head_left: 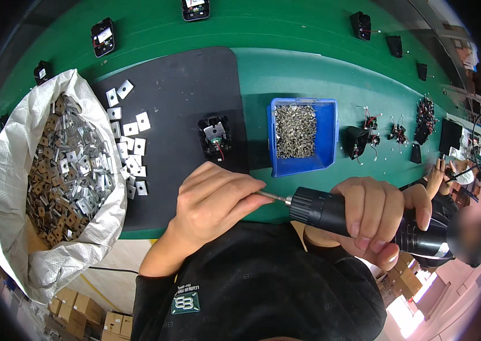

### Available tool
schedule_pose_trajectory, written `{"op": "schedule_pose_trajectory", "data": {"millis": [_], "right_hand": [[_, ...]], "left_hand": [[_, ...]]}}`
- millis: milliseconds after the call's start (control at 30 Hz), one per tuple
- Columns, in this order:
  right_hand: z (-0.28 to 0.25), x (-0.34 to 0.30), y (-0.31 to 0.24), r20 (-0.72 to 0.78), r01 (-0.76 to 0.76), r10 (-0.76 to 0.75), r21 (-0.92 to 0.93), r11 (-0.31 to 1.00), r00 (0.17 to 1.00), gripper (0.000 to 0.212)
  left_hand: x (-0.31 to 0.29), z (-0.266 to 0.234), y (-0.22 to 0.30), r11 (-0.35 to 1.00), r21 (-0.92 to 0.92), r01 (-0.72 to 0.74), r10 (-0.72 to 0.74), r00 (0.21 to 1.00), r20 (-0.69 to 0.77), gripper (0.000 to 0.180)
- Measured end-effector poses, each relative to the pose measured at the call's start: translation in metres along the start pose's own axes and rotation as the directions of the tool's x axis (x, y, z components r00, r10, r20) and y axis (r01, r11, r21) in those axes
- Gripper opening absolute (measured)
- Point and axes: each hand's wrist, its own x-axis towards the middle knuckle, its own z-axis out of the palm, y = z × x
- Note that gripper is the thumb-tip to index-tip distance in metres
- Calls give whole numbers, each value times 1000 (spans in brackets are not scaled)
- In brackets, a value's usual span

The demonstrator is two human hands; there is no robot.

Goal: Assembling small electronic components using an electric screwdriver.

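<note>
At four o'clock from centre, black screwdriver [320,210], ribbed collar, smooth barrel; right hand [378,213] wrapped round it. Left hand [209,196], just off centre toward seven, pinches the thin metal bit [273,196]; fingers [243,185] hide its tip, cannot tell if anything sits there. Eleven o'clock: black casing [225,130] on dark matte mat [172,102], red wire [220,152], small parts hard to make out. Two o'clock: blue plastic bin [328,136], shiny screws [295,131] heaped. Nine o'clock: crumpled white woven sack [12,187], flat holed plates [84,170] inside.
</note>
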Motion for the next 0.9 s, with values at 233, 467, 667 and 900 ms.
{"op": "schedule_pose_trajectory", "data": {"millis": [233,467,667,900], "right_hand": [[-1,1,-6,-18,-8,9,49,999,1000,46],[-6,5,-4,67,-16,8,114,993,998,47],[-7,6,0,109,-27,10,156,987,994,46],[-14,10,0,185,-99,65,182,978,981,46]], "left_hand": [[-8,3,-8,961,-273,-49,43,999,-30,22],[-8,10,-13,936,-320,-145,133,989,-62,26],[-10,10,-14,950,-262,-168,153,985,-77,30],[-9,9,-21,930,-298,-217,206,976,-67,41]]}}
